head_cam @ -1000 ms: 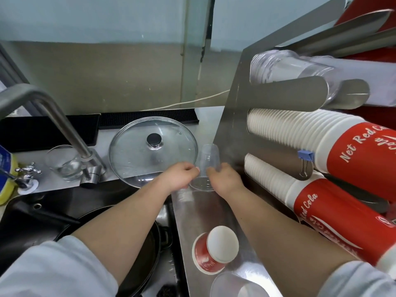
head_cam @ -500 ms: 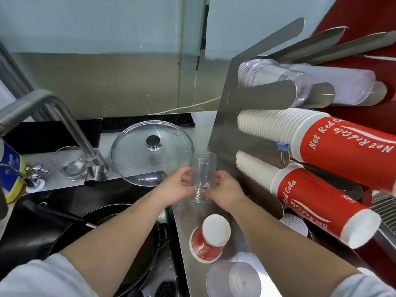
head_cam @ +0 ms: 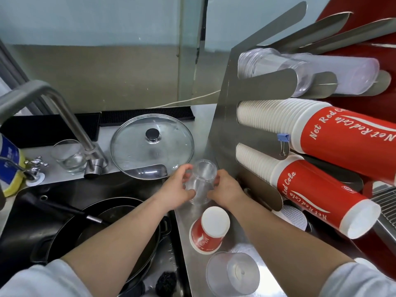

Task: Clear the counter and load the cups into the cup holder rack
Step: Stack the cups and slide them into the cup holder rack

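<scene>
Fingers of left hand point(head_cam: 175, 190) and right hand point(head_cam: 227, 188) curl around the inverted clear plastic cup point(head_cam: 201, 182) at frame centre, probably steadying it for the cup holder rack point(head_cam: 225, 116).

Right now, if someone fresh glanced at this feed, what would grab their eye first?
Probably the long stacks of red-and-white paper cups jutting sideways from the steel cup holder rack on the right. Next, both hands, left hand and right hand, gripping a clear plastic cup at centre. Nearer the camera, an upturned red paper cup stands on the steel counter.
</scene>
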`<move>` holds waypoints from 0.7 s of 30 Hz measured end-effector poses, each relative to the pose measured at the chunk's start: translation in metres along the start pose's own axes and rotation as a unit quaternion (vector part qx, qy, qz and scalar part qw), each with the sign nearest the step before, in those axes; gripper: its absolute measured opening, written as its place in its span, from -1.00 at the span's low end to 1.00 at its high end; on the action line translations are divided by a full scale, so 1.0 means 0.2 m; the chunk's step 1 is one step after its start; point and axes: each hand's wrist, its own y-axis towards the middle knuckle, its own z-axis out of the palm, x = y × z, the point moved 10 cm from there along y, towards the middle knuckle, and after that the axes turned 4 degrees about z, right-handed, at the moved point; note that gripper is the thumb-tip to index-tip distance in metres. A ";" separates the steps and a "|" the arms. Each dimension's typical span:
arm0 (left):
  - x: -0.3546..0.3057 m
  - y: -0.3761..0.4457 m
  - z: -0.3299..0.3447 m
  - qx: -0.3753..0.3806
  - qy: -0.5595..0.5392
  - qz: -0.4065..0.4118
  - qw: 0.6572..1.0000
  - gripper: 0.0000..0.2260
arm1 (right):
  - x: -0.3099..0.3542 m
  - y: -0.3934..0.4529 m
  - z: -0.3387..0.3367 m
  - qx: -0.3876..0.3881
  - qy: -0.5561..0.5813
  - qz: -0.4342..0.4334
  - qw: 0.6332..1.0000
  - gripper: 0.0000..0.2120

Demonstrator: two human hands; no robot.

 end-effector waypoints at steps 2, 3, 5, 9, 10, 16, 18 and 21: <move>0.00 0.00 0.01 -0.004 -0.003 0.004 1.000 -0.33 | -0.01 0.01 0.01 -0.001 0.005 0.002 1.000 -0.64; 0.00 0.01 0.01 -0.003 -0.001 0.005 1.000 -0.33 | -0.01 0.01 0.01 -0.002 0.006 0.001 1.000 -0.64; 0.00 0.01 0.00 -0.007 0.001 0.007 1.000 -0.32 | 0.00 0.02 0.02 -0.001 0.002 -0.003 1.000 -0.62; 0.00 0.01 -0.01 -0.010 0.018 0.007 1.000 -0.30 | 0.01 0.03 0.02 0.001 -0.033 -0.009 0.999 -0.60; -0.01 0.00 -0.01 -0.011 0.028 0.007 1.000 -0.30 | 0.01 0.03 0.02 0.001 -0.036 -0.009 0.999 -0.59; -0.01 0.01 -0.03 -0.020 0.116 0.002 0.993 -0.40 | 0.02 0.00 0.00 0.000 -0.066 -0.014 0.998 -0.63; -0.01 0.00 -0.04 -0.021 0.127 -0.009 0.992 -0.43 | 0.03 -0.01 -0.02 -0.004 -0.082 -0.015 0.997 -0.68; 0.00 -0.01 -0.06 -0.020 0.136 -0.019 0.990 -0.44 | 0.04 -0.02 -0.03 -0.008 -0.087 -0.017 0.996 -0.73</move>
